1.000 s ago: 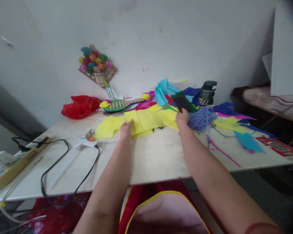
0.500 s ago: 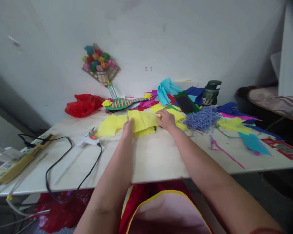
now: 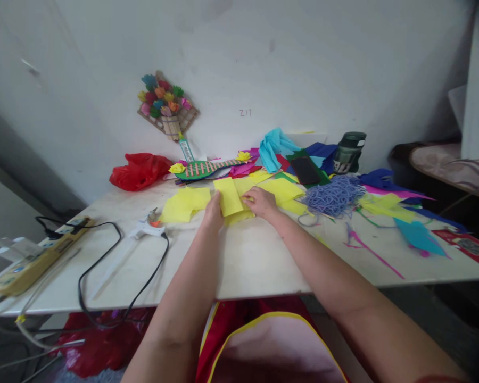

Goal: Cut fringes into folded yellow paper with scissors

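Between my two hands is a folded piece of yellow crepe paper [image 3: 229, 197], raised a little over the other yellow sheets. My left hand [image 3: 214, 210] pinches its left edge. My right hand [image 3: 261, 202] is closed at the right edge, thumb and fingers together on the paper. More yellow sheets [image 3: 186, 204] lie flat to the left, and another yellow piece [image 3: 281, 190] spreads out behind my right hand. A hot glue gun [image 3: 146, 229] with a glue stick in its back lies left of my left arm.
A power strip [image 3: 40, 258] and looping black cord [image 3: 82, 276] occupy the left side. Behind are a red plastic bag [image 3: 141, 171], a green woven craft piece [image 3: 207, 169] and a phone [image 3: 305, 170]. Purple yarn [image 3: 333, 196] and a dark bottle [image 3: 349, 152] stand right.
My right hand has moved left toward my left hand, and the yellow paper between them is folded narrower. The whole view has shifted slightly.
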A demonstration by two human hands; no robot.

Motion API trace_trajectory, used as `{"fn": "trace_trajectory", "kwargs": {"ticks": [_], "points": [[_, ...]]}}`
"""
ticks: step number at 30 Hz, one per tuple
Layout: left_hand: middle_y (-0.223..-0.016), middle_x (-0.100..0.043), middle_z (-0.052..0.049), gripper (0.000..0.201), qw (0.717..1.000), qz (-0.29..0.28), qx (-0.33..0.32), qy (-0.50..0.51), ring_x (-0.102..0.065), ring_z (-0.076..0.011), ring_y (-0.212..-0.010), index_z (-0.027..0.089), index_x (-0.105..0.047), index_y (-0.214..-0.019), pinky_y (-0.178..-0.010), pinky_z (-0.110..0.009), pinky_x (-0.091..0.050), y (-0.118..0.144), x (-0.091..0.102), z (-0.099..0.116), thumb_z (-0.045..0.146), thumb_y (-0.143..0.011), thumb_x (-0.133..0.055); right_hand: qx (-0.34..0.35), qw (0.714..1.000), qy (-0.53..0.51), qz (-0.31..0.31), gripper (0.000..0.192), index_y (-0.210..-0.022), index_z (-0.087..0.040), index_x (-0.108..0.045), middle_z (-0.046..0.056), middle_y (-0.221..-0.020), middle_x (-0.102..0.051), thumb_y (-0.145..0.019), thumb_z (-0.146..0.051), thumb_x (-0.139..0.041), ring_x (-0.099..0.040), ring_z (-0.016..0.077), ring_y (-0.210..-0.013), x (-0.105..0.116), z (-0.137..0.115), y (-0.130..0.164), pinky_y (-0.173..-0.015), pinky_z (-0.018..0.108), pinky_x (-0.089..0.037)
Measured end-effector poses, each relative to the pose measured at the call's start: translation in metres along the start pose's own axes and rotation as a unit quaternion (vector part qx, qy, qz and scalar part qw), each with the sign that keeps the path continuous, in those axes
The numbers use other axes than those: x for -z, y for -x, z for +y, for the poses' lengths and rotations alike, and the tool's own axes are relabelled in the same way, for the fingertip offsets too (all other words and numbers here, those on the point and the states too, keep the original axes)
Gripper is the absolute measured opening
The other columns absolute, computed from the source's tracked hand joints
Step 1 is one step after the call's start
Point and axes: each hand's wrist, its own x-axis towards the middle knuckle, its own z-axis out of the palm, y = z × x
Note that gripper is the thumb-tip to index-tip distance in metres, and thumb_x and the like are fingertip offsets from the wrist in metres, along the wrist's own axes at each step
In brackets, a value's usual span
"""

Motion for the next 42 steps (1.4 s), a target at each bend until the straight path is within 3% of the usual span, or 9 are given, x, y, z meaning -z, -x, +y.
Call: {"fn": "trace_trajectory", "kwargs": {"ticks": [13, 22, 35, 42], "points": [[-0.096, -0.065, -0.013, 0.029, 1.0, 0.003, 0.017, 0.015, -0.059, -0.0217, -0.096, 0.01, -0.056, -0.101, -0.086, -0.033, -0.047, 0.002, -0.003, 0.001, 0.029, -0.083, -0.045, 0.089, 0.995, -0.008, 0.048, 0.03, -0.104, -0.021, -0.062, 0.005, -0.109, -0.056, -0.076, -0.023, -0.051, -0.048, 0.0203, -0.099, -0.005, 0.002, -0.004, -0.086, 0.032, -0.041], [-0.096, -0.065, -0.014, 0.03, 1.0, -0.016, 0.003, 0.014, -0.059, -0.0225, -0.096, 0.008, -0.057, -0.101, -0.088, -0.034, -0.045, 0.003, -0.003, 0.002, 0.028, -0.083, -0.044, 0.128, 0.991, -0.03, 0.026, 0.039, -0.114, -0.022, -0.057, 0.002, -0.123, -0.053, -0.078, -0.017, -0.044, -0.048, 0.0206, -0.109, -0.017, 0.007, -0.008, -0.092, 0.038, -0.038], [-0.096, -0.065, -0.012, 0.028, 0.998, -0.06, 0.013, -0.001, -0.059, -0.0223, -0.096, 0.012, -0.059, -0.097, -0.087, -0.036, -0.045, -0.002, 0.004, -0.003, 0.032, -0.083, -0.045, 0.156, 0.987, 0.006, -0.038, 0.046, -0.127, -0.018, -0.043, 0.005, -0.137, -0.037, -0.084, -0.033, -0.038, -0.034, 0.0203, -0.124, -0.012, 0.001, -0.007, -0.099, 0.038, -0.029], [-0.101, -0.064, -0.012, 0.029, 1.0, -0.019, 0.015, 0.0, -0.058, -0.023, -0.098, 0.012, -0.058, -0.099, -0.088, -0.038, -0.045, 0.001, 0.0, -0.001, 0.031, -0.083, -0.043, 0.162, 0.985, 0.034, -0.045, 0.049, -0.131, -0.018, -0.038, 0.004, -0.139, -0.034, -0.082, -0.018, -0.035, -0.029, 0.0207, -0.126, -0.012, 0.0, -0.006, -0.099, 0.038, -0.026]]}}
